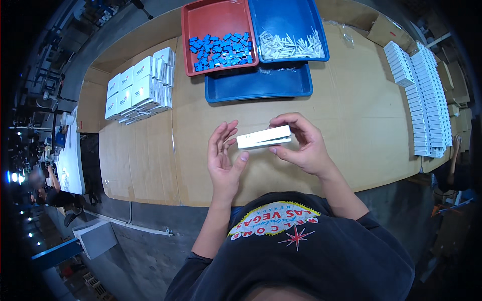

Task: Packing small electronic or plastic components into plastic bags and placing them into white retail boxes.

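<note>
White, narrow box (264,137) held level above the bench (351,115), just in front of the person's chest. Right hand (301,145) clamps it from the right end, fingers over the top edge, thumb underneath. Left hand (224,158) stands upright at the box's left end, palm facing it, fingers spread and loose, thumb tip just below the box's left corner; not gripping anything.

Head view, further out: bench is covered in brown cardboard. A red tray (193,30) holds small blue pieces (221,50). Beside it a blue tray (286,15) holds small white pieces (288,47), resting partly on a second blue tray (258,88). Stack of white boxes (138,88) sits far left; long rows of white boxes (424,95) run down the right edge, well apart from the hands.
</note>
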The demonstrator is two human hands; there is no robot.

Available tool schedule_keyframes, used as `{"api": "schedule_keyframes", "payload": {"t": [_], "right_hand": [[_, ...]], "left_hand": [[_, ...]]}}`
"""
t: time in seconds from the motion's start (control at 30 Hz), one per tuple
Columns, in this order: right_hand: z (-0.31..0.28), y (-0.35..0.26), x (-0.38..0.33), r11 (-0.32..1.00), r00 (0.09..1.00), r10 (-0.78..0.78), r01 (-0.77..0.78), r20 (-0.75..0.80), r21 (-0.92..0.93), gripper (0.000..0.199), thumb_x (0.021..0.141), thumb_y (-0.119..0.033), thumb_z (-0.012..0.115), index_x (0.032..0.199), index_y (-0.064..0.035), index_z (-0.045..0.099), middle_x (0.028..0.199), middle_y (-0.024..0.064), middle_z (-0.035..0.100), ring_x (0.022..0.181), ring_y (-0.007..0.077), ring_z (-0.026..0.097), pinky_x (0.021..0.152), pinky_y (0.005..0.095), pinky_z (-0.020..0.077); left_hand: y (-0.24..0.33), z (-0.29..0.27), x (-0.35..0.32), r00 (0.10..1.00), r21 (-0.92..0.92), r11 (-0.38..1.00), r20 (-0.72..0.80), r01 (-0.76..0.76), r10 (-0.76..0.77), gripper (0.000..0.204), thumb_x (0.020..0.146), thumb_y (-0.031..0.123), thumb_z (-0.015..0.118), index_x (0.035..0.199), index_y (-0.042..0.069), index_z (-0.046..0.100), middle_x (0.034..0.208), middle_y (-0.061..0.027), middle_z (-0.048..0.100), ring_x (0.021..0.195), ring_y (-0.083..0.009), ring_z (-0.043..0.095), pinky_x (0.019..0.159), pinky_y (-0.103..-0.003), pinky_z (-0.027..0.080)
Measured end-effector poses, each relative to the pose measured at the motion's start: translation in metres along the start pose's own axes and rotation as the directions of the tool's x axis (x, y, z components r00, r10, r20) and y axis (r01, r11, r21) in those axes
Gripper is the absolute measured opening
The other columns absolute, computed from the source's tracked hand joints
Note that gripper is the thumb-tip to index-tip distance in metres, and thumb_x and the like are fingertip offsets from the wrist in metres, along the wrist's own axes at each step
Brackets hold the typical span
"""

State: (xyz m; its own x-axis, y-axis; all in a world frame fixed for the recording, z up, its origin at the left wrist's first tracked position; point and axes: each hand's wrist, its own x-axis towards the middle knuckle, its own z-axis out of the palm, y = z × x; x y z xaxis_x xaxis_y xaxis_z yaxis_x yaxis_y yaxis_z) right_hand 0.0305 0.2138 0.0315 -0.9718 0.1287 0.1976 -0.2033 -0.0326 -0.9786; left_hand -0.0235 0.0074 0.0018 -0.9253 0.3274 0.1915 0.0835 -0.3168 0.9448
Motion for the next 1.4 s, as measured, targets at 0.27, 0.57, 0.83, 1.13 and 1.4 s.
{"api": "schedule_keyframes", "payload": {"t": [0.27, 0.57, 0.83, 1.13, 1.4], "right_hand": [[0.001, -0.008, -0.006, 0.963, 0.976, 0.182, -0.201, 0.116, 0.182, 0.065, 0.081, 0.001, 0.087, 0.138, -0.0026, 0.056, 0.114, 0.0080, 0.070, 0.110, 0.0148, 0.066, 0.095, 0.0302, 0.0536], [-0.006, 0.000, -0.007, 0.987, 0.989, -0.002, -0.022, 0.148, 0.159, 0.040, 0.083, 0.000, 0.085, 0.120, 0.0005, 0.072, 0.119, 0.0118, 0.074, 0.113, 0.0206, 0.068, 0.099, 0.0356, 0.0539], [-0.007, -0.008, -0.003, 0.996, 0.982, -0.083, 0.083, 0.170, 0.007, 0.041, 0.078, 0.000, 0.087, 0.117, -0.0006, 0.075, 0.112, 0.0120, 0.077, 0.104, 0.0223, 0.073, 0.091, 0.0350, 0.0573], [-0.007, -0.011, -0.007, 0.995, 0.985, -0.050, 0.063, 0.167, -0.075, 0.044, 0.074, 0.004, 0.087, 0.116, 0.0057, 0.073, 0.111, 0.0178, 0.076, 0.107, 0.0284, 0.072, 0.095, 0.0392, 0.0559], [-0.006, -0.006, -0.007, 0.995, 0.986, -0.069, 0.078, 0.153, -0.057, 0.040, 0.077, 0.005, 0.085, 0.116, 0.0052, 0.073, 0.109, 0.0171, 0.076, 0.102, 0.0251, 0.073, 0.088, 0.0346, 0.0571]], "left_hand": [[0.009, -0.006, -0.005, 0.965, 0.051, 0.993, 0.236, 0.103, -0.112, 0.060, 0.091, 0.001, 0.079, 0.144, -0.003, 0.051, 0.137, -0.0176, 0.062, 0.126, -0.0237, 0.062, 0.104, -0.036, 0.052], [0.026, 0.006, -0.010, 0.987, -0.004, 1.000, 0.161, 0.026, -0.025, 0.047, 0.089, -0.001, 0.080, 0.132, -0.002, 0.061, 0.130, -0.0191, 0.070, 0.125, -0.0246, 0.065, 0.107, -0.037, 0.052], [0.024, 0.005, -0.017, 0.994, 0.038, 0.999, 0.109, 0.005, -0.009, 0.040, 0.088, 0.002, 0.082, 0.125, -0.003, 0.068, 0.123, -0.0166, 0.075, 0.117, -0.0229, 0.070, 0.103, -0.036, 0.054], [0.024, 0.008, -0.019, 0.995, 0.025, 1.000, 0.102, -0.011, 0.008, 0.039, 0.089, 0.001, 0.081, 0.125, -0.002, 0.067, 0.121, -0.0168, 0.075, 0.117, -0.0229, 0.070, 0.104, -0.036, 0.053], [0.021, 0.005, -0.018, 0.994, 0.040, 0.999, 0.112, 0.001, -0.006, 0.040, 0.089, 0.002, 0.081, 0.125, -0.003, 0.066, 0.122, -0.0163, 0.075, 0.118, -0.0234, 0.069, 0.106, -0.037, 0.052]]}}
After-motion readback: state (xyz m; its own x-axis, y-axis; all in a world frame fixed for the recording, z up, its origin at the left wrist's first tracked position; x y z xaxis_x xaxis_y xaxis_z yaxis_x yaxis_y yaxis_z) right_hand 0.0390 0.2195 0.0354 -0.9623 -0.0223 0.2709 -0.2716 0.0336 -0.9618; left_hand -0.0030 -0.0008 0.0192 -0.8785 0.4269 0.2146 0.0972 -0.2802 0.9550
